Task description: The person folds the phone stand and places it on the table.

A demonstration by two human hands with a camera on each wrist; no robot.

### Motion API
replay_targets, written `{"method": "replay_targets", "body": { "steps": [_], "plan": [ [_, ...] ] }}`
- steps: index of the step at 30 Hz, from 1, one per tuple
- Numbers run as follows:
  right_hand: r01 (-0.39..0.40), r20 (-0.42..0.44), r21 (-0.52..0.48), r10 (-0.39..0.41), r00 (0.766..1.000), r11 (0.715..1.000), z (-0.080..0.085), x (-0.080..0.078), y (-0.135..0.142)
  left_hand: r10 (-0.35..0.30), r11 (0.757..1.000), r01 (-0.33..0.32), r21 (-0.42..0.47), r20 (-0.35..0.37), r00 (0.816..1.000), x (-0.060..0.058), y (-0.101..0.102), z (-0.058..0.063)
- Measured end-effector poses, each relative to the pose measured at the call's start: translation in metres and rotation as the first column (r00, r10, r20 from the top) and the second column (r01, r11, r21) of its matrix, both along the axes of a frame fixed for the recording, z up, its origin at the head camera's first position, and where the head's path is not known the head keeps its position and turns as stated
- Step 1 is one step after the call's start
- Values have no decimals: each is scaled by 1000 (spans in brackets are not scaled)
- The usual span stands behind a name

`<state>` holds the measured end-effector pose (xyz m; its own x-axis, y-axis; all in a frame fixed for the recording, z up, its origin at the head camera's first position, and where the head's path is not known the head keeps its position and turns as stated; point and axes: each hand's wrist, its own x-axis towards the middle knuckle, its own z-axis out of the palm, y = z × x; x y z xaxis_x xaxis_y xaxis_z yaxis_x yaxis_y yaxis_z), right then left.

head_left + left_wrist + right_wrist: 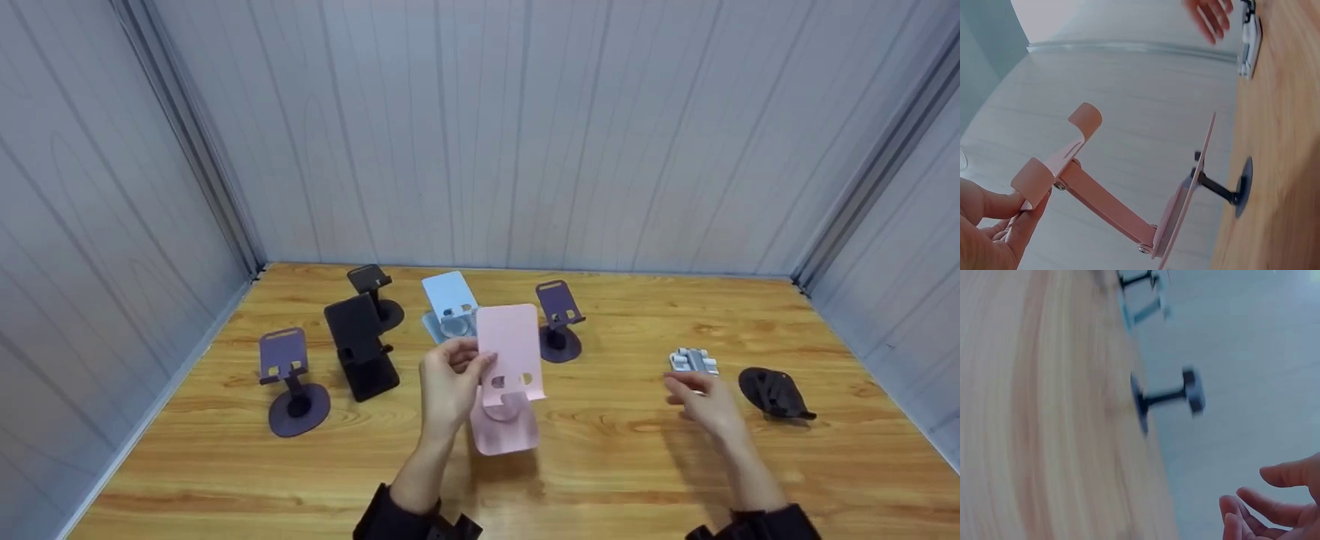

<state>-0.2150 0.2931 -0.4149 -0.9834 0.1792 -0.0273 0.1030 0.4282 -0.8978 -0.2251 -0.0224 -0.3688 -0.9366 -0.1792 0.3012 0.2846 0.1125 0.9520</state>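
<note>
My left hand point(450, 382) pinches the left edge of a pink phone stand point(508, 337) between thumb and fingers. In the left wrist view, the stand's folding arm point(1109, 202) links the lipped holder plate to the flat base, which hangs above the wooden table. Over the right side of the table, my right hand point(703, 405) is held with loosely bent fingers and nothing in them. Just beyond it lies a folded white-and-grey stand point(694, 361), partly hidden by the fingers. A folded black stand point(776, 393) lies to the right of that hand.
Toward the left stand a purple phone stand point(298, 382), a large black one point(361, 349) and a small black one point(386, 311). A light blue stand point(448, 292) is partly behind the pink one. Another purple stand point(559, 322) is right of it. Pale panels point(495, 135) enclose the table.
</note>
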Motion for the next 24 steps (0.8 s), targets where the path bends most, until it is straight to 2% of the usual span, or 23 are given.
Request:
{"method": "replay_targets", "body": {
  "steps": [5, 9, 12, 16, 24],
  "plan": [
    [-142, -8, -152, 143, 990, 978, 0, 7, -45, -68, 997, 70, 39, -61, 996, 10, 16, 4],
    [-288, 15, -259, 302, 953, 922, -4, 10, -68, -101, 993, 107, 55, -97, 990, 13, 26, 6],
    [-349, 45, -338, 386, 921, 874, -8, 11, -79, -117, 991, 123, 50, -115, 987, 15, 32, 6],
    [-333, 74, -416, 397, 915, 846, -13, 12, -88, -146, 987, 152, 48, -116, 983, 18, 40, 3],
    [-240, 92, -442, 310, 946, 865, -21, 11, -92, -191, 980, 195, 35, -97, 977, 21, 48, -3]
  ]
}}
